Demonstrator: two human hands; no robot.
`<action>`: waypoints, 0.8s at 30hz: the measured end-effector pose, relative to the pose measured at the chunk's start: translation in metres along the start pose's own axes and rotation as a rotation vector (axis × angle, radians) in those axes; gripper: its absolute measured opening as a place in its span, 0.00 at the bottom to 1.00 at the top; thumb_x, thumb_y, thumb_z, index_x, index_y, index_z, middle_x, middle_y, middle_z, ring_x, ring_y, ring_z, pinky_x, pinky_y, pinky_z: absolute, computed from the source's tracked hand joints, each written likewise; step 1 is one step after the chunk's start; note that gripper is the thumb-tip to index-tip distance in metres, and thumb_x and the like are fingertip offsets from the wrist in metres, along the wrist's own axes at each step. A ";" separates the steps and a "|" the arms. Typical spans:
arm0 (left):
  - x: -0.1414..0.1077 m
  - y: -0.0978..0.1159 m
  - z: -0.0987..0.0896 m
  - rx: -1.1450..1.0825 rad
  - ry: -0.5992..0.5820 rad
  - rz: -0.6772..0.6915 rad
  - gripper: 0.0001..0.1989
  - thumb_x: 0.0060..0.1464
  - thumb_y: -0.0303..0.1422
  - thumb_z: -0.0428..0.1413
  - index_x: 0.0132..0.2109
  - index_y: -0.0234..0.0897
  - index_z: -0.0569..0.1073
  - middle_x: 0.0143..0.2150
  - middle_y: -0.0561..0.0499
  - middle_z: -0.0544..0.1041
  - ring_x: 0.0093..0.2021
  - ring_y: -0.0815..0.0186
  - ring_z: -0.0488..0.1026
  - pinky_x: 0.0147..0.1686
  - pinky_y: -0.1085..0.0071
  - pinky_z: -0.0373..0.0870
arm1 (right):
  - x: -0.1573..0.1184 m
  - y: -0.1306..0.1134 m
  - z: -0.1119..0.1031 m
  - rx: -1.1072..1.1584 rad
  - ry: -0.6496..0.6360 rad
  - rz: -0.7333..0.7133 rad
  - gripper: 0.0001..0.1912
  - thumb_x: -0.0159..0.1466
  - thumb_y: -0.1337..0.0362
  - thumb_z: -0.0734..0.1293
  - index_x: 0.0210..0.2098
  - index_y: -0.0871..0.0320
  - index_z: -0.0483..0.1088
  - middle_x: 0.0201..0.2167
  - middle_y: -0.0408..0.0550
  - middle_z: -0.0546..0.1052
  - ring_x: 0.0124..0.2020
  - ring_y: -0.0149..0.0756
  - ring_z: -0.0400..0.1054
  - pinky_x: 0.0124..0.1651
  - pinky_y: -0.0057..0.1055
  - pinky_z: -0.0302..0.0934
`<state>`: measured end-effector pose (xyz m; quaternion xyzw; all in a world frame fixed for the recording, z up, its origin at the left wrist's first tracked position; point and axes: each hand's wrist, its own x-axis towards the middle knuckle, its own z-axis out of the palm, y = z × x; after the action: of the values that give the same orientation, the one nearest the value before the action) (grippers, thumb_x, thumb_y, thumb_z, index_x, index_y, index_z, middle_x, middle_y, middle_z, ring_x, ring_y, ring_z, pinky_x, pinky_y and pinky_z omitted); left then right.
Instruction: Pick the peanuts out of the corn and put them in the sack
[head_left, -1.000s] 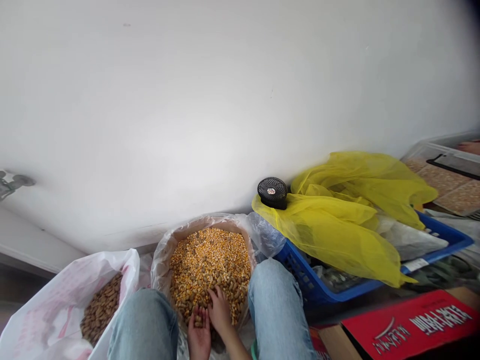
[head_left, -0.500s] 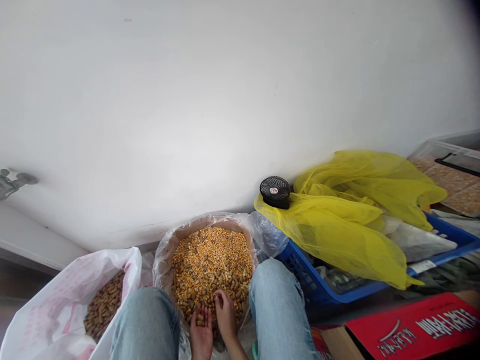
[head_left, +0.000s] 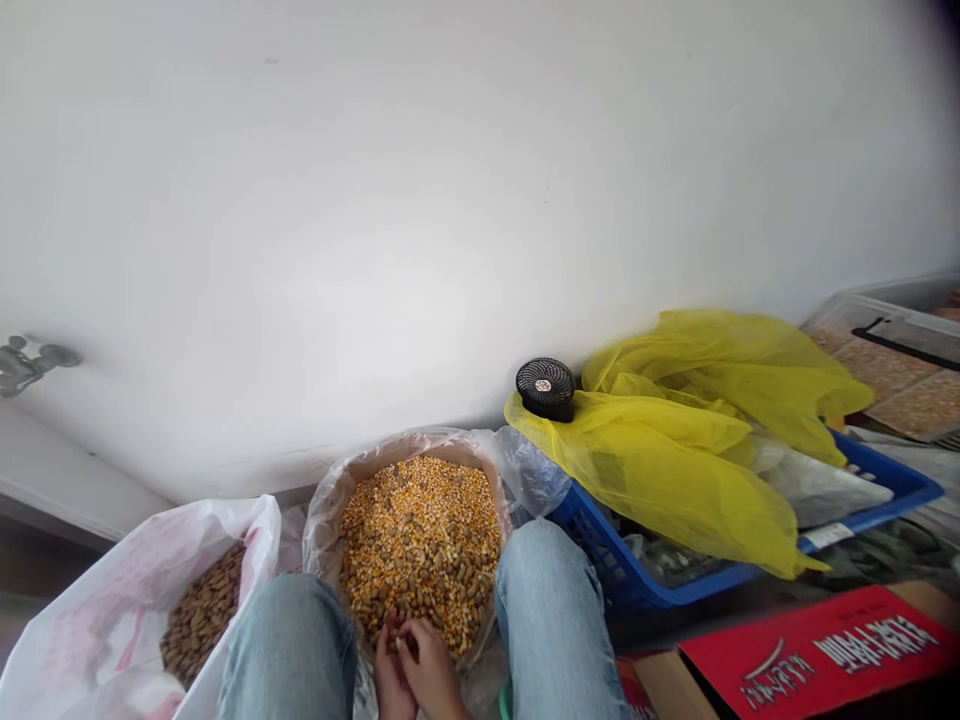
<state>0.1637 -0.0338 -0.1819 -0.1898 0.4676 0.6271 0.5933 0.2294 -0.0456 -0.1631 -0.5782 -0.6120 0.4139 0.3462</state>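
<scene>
My left hand is cupped with the palm up, low over the near side of a sack lined with clear plastic. Brown oval nuts lie in that palm, mostly covered now. Across it comes my right hand, fingers pinched together at the left fingers; whatever they hold is too small and hidden to make out. Beneath both hands, yellow corn kernels fill the sack, with many brown oval nuts mixed in, thickest on the near side.
Left of my knee stands a white plastic bag with brown nuts inside. To the right, yellow mesh and a small black fan lie over a blue basket. A red carton sits nearer. The white wall rises behind.
My right hand has moved left from the nuts to my left palm, and the two hands now touch. The left fingers have curled up. The view has shifted slightly.
</scene>
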 end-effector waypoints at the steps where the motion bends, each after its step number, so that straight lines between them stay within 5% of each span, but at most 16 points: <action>1: 0.000 0.000 0.000 -0.015 -0.007 -0.028 0.11 0.48 0.23 0.43 0.27 0.35 0.69 0.23 0.51 0.71 0.23 0.70 0.69 0.28 0.73 0.65 | 0.001 0.001 0.000 0.011 -0.008 -0.005 0.07 0.55 0.67 0.58 0.28 0.56 0.67 0.30 0.45 0.70 0.34 0.32 0.64 0.37 0.25 0.56; 4: 0.000 0.001 0.001 -0.091 -0.032 -0.119 0.11 0.49 0.24 0.43 0.26 0.35 0.68 0.22 0.51 0.71 0.23 0.70 0.69 0.27 0.73 0.65 | 0.008 0.002 -0.004 0.072 0.021 -0.016 0.09 0.57 0.65 0.56 0.29 0.56 0.67 0.30 0.45 0.69 0.34 0.32 0.64 0.37 0.25 0.56; 13: 0.004 -0.003 -0.003 -0.116 -0.024 -0.039 0.11 0.49 0.22 0.42 0.29 0.33 0.68 0.24 0.51 0.71 0.25 0.73 0.70 0.26 0.77 0.66 | 0.031 0.040 -0.014 0.108 0.347 0.111 0.13 0.54 0.65 0.56 0.35 0.59 0.68 0.35 0.51 0.71 0.39 0.36 0.65 0.42 0.31 0.58; 19: 0.000 -0.003 -0.003 -0.123 -0.027 -0.049 0.09 0.48 0.21 0.43 0.30 0.33 0.68 0.23 0.50 0.71 0.22 0.71 0.70 0.22 0.76 0.65 | 0.039 0.044 -0.001 0.029 0.158 -0.009 0.24 0.49 0.74 0.52 0.41 0.56 0.68 0.44 0.48 0.68 0.48 0.36 0.59 0.51 0.35 0.51; 24: 0.001 -0.005 -0.003 -0.105 -0.039 -0.046 0.09 0.48 0.21 0.44 0.30 0.33 0.68 0.23 0.50 0.71 0.22 0.71 0.69 0.21 0.76 0.64 | 0.032 0.051 0.001 -0.106 0.143 0.014 0.23 0.46 0.74 0.55 0.38 0.53 0.70 0.37 0.48 0.70 0.42 0.39 0.63 0.44 0.35 0.55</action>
<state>0.1672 -0.0364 -0.1854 -0.2191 0.4180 0.6406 0.6058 0.2467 -0.0144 -0.2113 -0.6282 -0.6025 0.3410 0.3551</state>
